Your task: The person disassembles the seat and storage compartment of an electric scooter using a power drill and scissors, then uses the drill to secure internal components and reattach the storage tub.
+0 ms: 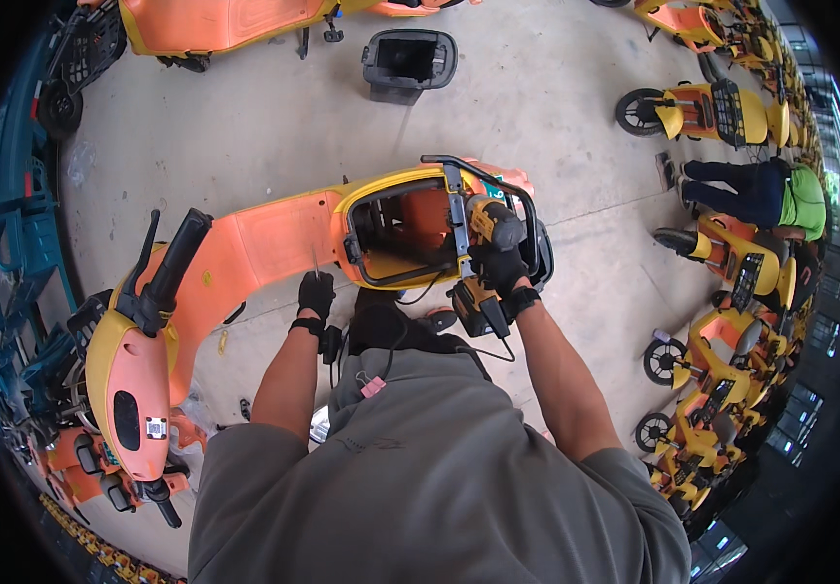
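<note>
1. We see the orange-and-yellow scooter (269, 239) lying crosswise, just ahead of the left fingers and partly beneath the right ones. Its long axis goes from the handlebar (181, 255), far to the left of the left fingers, to the tail, at the right of the right fingers; so its front points left and somewhat back toward the person. The fisheye bends this line.
2. The right hand (500, 269), in a black glove, has its fingers wrapped around the handle of the yellow-and-black cordless drill (494, 224).
3. The drill's head is ahead of these fingers, its battery (479, 310) behind them; the handle line points toward the person. We cannot make out its bit, so where its nose points we cannot tell.
4. The left hand (314, 296), also gloved, has its fingers closed on a thin rod (316, 257), which points away from the person. Its lower part is hidden, and its kind we cannot tell.
5. Between both hands, slightly ahead, is the open seat compartment (350, 248); its inside is dark.
</note>
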Demonstrator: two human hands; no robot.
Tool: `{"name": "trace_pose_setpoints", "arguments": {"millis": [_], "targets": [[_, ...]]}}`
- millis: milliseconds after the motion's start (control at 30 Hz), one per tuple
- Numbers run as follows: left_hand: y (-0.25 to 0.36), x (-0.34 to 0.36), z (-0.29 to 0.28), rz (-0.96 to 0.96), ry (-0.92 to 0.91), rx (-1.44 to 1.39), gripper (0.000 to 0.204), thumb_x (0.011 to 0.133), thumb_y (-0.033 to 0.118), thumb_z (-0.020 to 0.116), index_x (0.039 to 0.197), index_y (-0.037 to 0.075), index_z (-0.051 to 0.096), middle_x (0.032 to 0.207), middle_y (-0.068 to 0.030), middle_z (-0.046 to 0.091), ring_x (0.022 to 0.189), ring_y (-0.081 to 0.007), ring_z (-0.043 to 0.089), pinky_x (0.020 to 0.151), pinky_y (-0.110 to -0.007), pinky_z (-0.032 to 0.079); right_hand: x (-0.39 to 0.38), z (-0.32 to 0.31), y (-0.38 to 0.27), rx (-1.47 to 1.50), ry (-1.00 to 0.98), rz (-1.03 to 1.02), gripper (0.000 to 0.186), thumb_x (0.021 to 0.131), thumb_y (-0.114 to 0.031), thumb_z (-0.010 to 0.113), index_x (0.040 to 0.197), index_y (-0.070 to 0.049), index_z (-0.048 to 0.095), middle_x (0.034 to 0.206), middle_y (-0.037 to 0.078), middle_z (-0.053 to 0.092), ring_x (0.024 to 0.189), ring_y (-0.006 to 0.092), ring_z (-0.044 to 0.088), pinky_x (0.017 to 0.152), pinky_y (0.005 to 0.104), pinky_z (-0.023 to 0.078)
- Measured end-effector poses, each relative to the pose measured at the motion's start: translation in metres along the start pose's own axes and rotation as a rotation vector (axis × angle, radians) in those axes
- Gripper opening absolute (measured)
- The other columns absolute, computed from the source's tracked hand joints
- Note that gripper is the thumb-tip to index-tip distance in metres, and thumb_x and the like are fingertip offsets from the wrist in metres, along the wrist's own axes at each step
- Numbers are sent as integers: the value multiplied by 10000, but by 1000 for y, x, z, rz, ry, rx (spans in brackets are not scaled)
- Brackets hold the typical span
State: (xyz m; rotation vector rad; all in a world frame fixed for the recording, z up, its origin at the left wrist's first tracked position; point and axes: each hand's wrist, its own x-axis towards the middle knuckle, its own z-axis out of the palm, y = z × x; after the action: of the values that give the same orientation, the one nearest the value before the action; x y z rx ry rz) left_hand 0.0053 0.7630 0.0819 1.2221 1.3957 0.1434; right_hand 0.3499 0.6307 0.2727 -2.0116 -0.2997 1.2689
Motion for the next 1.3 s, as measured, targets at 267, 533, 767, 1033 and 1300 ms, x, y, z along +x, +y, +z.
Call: {"name": "trace_pose_setpoints", "arguments": {"millis": [267,533,767,1033,1300], "targets": [[45,31,17,-60,51,-72,223,785,268,583,802,65,492,632,-30,481,479,-135,475,452,-266,415,26,14,-13,65,-36,30,172,727,-74,638,866,-44,539,666,26,540,535,125,526,435,258,417],[80,33,23,-87,2,-99,330,787,363,608,785,48,509,626,-33,532,501,-128,515,463,-258,420,34,17,-15,6,-48,126,177,728,-42,625,882,-43,537,700,19,542,566,126,524,477,262,426],[87,47,33,-6,97,107,375,796,393,579,705,33,525,591,-47,538,519,-138,520,497,-288,410,32,19,-28,-132,-49,163,196,737,-66,622,913,-39,540,711,23,547,580,123,519,503,267,430],[110,42,36,11,163,95,354,786,358,600,695,26,515,605,-52,545,560,-143,524,530,-297,411,47,10,-2,-719,-40,-48,416,712,-298,623,1019,-31,535,1057,153,558,1004,282,520,843,347,430],[112,51,34,31,179,134,335,775,334,618,705,31,493,604,-55,539,568,-155,524,546,-303,417,38,17,-8,-162,-62,241,210,744,-45,609,933,-56,518,735,27,536,582,110,526,478,240,434]]}}
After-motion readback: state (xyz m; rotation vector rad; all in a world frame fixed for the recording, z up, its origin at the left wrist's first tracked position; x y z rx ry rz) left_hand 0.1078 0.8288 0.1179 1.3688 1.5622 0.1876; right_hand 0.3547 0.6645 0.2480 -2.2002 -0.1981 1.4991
